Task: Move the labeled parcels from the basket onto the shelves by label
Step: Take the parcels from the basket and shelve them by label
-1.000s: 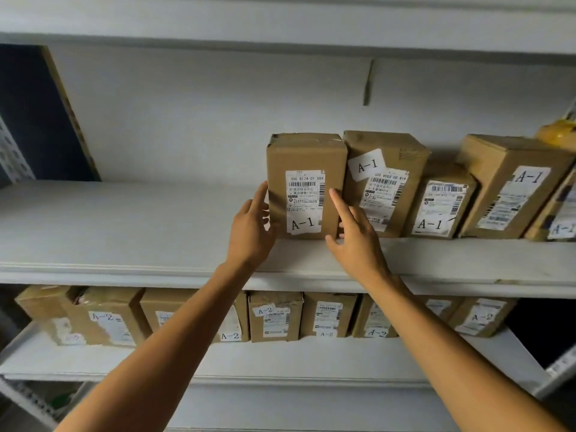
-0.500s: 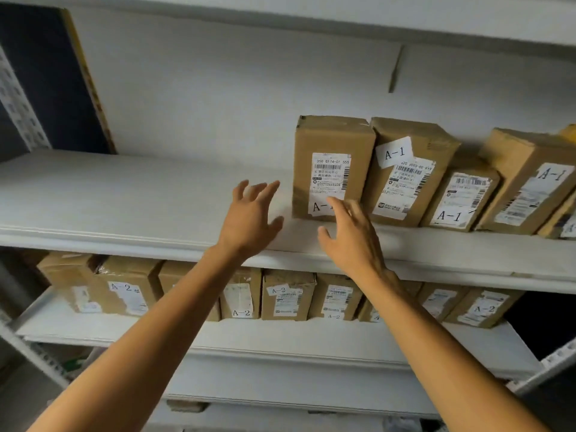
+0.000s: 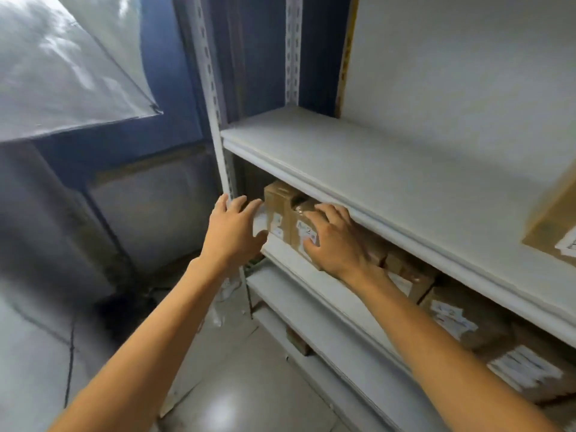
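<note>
standing upright on the lower shelf (image 3: 282,258), the end parcel (image 3: 279,202) is a stiff cardboard box with a label facing out; probably light, best taken by its flat sides. basket not in view. right hand (image 3: 338,244) hangs in front of the next box (image 3: 299,224), fingers spread, holding nothing; contact unclear. left hand (image 3: 232,233) also open, by the shelf post (image 3: 218,141). upper shelf (image 3: 358,163) bare at this end.
</note>
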`<action>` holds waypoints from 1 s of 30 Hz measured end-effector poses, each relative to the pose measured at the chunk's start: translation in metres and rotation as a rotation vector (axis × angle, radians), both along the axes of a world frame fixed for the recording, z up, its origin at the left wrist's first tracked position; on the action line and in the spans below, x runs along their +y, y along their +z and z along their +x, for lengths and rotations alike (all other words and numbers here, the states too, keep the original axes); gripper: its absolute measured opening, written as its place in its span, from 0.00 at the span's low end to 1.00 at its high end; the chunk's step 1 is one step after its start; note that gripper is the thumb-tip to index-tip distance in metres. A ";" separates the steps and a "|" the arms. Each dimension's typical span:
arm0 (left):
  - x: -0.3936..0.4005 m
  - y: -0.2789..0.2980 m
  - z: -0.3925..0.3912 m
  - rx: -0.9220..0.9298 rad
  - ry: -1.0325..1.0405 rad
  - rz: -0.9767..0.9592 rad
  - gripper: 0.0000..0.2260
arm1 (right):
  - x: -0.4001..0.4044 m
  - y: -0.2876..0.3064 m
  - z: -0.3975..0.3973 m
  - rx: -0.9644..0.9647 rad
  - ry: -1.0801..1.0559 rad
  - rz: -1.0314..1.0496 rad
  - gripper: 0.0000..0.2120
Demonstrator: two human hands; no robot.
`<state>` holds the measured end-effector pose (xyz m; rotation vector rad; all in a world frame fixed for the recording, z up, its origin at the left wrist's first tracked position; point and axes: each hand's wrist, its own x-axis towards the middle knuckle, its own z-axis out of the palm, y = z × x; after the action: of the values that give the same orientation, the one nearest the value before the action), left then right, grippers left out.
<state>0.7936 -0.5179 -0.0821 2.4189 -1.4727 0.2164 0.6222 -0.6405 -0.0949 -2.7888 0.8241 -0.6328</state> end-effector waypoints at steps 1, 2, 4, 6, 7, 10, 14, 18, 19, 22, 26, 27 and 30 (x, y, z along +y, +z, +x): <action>0.018 -0.005 0.006 0.008 0.074 0.016 0.30 | 0.005 -0.005 0.013 0.028 0.055 0.008 0.23; 0.035 -0.011 0.010 0.021 0.146 0.028 0.30 | 0.011 -0.010 0.024 0.062 0.111 0.015 0.24; 0.071 -0.025 0.012 0.048 0.283 0.038 0.31 | 0.022 -0.020 0.044 0.118 0.229 0.024 0.26; 0.108 -0.040 0.003 0.081 0.428 0.040 0.31 | 0.037 -0.032 0.062 0.159 0.353 0.013 0.28; 0.127 -0.047 -0.005 0.100 0.504 0.043 0.32 | 0.046 -0.038 0.069 0.186 0.415 0.000 0.29; 0.184 -0.065 -0.050 0.181 0.744 0.043 0.33 | 0.084 -0.059 0.078 0.268 0.632 -0.025 0.30; 0.249 -0.091 -0.138 0.269 1.031 0.071 0.34 | 0.150 -0.081 0.063 0.356 0.936 -0.058 0.33; 0.298 -0.108 -0.229 0.389 1.290 0.058 0.35 | 0.224 -0.095 0.029 0.422 1.190 -0.054 0.35; 0.310 -0.109 -0.251 0.410 1.349 0.039 0.35 | 0.242 -0.096 0.019 0.425 1.254 -0.062 0.35; 0.348 -0.108 -0.317 0.456 1.524 0.007 0.35 | 0.297 -0.095 -0.015 0.432 1.423 -0.084 0.35; 0.393 -0.099 -0.398 0.433 1.748 -0.025 0.34 | 0.369 -0.084 -0.065 0.405 1.636 -0.121 0.35; 0.402 -0.097 -0.417 0.416 1.808 -0.032 0.34 | 0.386 -0.082 -0.078 0.395 1.685 -0.127 0.35; 0.429 -0.094 -0.476 0.404 1.973 -0.031 0.34 | 0.436 -0.077 -0.115 0.391 1.810 -0.156 0.35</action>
<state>0.3174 -0.0888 -0.1764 2.5928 1.3175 0.0838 0.5076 -0.2041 -0.1718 -2.4034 -1.6614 0.2248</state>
